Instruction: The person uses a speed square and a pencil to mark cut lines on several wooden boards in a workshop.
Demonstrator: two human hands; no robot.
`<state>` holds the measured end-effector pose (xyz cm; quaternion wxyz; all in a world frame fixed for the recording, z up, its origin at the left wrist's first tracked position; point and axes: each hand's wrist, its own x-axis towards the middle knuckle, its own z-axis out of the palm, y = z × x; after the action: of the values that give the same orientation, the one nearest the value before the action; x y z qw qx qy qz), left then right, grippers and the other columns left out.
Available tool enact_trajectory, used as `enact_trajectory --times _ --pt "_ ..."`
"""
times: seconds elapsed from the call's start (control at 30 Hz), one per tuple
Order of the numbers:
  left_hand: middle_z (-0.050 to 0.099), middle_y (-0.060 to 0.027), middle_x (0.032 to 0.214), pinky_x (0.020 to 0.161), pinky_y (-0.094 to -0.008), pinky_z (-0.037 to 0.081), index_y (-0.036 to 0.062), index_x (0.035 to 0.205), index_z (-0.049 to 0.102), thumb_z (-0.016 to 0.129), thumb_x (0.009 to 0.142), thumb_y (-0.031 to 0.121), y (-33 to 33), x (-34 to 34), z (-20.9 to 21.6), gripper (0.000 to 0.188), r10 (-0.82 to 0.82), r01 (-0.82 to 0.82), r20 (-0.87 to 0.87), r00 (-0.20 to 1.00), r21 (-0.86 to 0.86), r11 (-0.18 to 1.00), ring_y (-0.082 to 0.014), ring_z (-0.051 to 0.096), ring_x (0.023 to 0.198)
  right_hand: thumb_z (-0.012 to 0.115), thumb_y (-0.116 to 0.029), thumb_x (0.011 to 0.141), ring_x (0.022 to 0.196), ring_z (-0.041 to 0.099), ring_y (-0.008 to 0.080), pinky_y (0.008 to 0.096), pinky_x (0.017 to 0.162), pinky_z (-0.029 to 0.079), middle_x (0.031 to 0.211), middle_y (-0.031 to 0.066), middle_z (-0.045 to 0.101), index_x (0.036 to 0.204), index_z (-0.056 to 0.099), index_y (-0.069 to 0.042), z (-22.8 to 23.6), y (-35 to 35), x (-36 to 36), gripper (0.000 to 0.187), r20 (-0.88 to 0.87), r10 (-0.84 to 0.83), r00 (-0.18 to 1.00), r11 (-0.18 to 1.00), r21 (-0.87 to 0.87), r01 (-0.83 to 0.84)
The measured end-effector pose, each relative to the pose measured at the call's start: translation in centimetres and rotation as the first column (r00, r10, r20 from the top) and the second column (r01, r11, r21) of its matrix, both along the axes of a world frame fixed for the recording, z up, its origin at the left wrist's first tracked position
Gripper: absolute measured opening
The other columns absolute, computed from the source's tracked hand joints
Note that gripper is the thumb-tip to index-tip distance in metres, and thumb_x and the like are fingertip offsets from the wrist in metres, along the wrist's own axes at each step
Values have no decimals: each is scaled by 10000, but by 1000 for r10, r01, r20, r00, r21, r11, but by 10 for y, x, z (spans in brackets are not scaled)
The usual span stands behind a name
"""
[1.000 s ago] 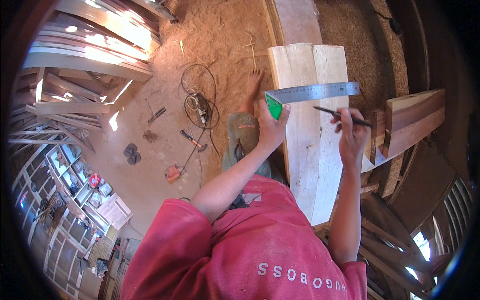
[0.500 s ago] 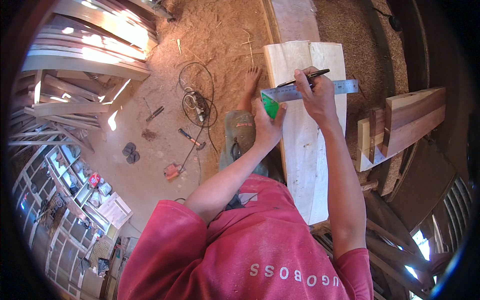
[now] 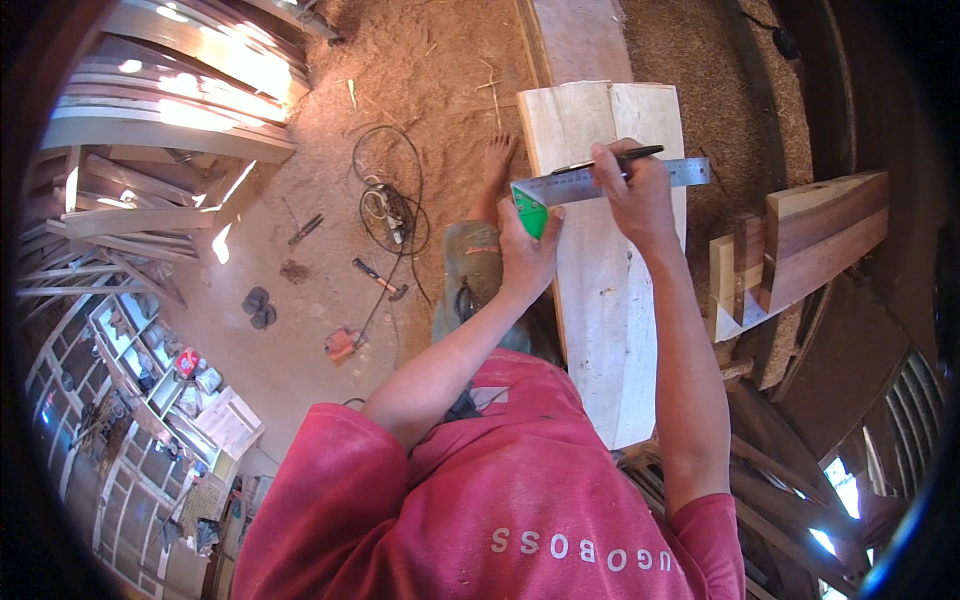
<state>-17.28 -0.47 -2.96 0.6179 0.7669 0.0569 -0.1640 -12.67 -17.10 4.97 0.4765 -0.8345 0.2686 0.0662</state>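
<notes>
A pale wooden board (image 3: 605, 290) lies lengthwise in front of me. Across it rests a try square (image 3: 690, 172) with a steel blade and a green handle. My left hand (image 3: 528, 245) grips the green handle at the board's left edge, thumb on the near side. In my right hand (image 3: 635, 195) is a dark pen (image 3: 640, 153), held nearly level with its tip pointing left along the blade's far edge. The right fingers cover part of the blade. Whether the tip touches the wood I cannot tell.
Cut wood blocks (image 3: 825, 240) stand right of the board. On the dirt floor at left lie a hammer (image 3: 380, 278), a corded power tool (image 3: 392, 215) and a dark pair of sandals (image 3: 258, 308). Stacked planks (image 3: 170, 130) fill the far left. My bare foot (image 3: 500, 155) is beside the board.
The pen and my right hand have shifted slightly right relative to the square. The whole view has moved a little, and the left hand still holds the square in place.
</notes>
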Motion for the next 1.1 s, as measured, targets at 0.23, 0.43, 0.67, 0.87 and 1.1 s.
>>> enact_trajectory --times 0.23,0.43,0.67,0.87,1.1 --pt "635 -126 1071 871 -354 497 -9 1236 462 699 964 216 2 -1 2 425 -16 15 -171 985 -9 1000 -200 612 971 646 -285 993 649 662 181 345 630 506 681 110 667 844 668 23 -11 -71 -18 342 31 -40 999 983 -180 45" --pt "663 -173 980 795 -406 517 -6 1183 418 705 958 216 2 -1 -1 426 4 -5 -57 998 -25 1000 -277 663 900 625 -321 1005 655 690 206 360 632 516 694 123 694 839 678 37 -3 -121 -27 398 3 -130 992 956 -266 126" --pt "655 -141 1095 888 -359 499 -26 1283 457 696 967 246 1 0 5 481 -17 15 -128 992 -20 1000 -216 633 996 590 -328 1023 774 673 462 488 686 517 782 264 679 898 671 39 -5 -156 -38 396 -78 -100 992 826 -562 39" --pt "650 -152 1033 835 -372 507 -7 1221 437 699 964 228 0 1 10 436 -4 2 -100 995 -24 1000 -227 640 949 567 -301 1025 875 675 442 521 710 525 922 230 689 974 620 -37 12 -96 -25 275 -82 34 996 807 -585 -76" --pt "618 -146 1084 882 -373 478 7 1266 455 707 954 247 4 1 5 468 -33 35 -134 990 14 999 -238 608 994 667 -240 919 834 698 333 450 671 563 942 115 666 971 583 -125 11 -2 0 151 -2 312 950 790 -555 -261"
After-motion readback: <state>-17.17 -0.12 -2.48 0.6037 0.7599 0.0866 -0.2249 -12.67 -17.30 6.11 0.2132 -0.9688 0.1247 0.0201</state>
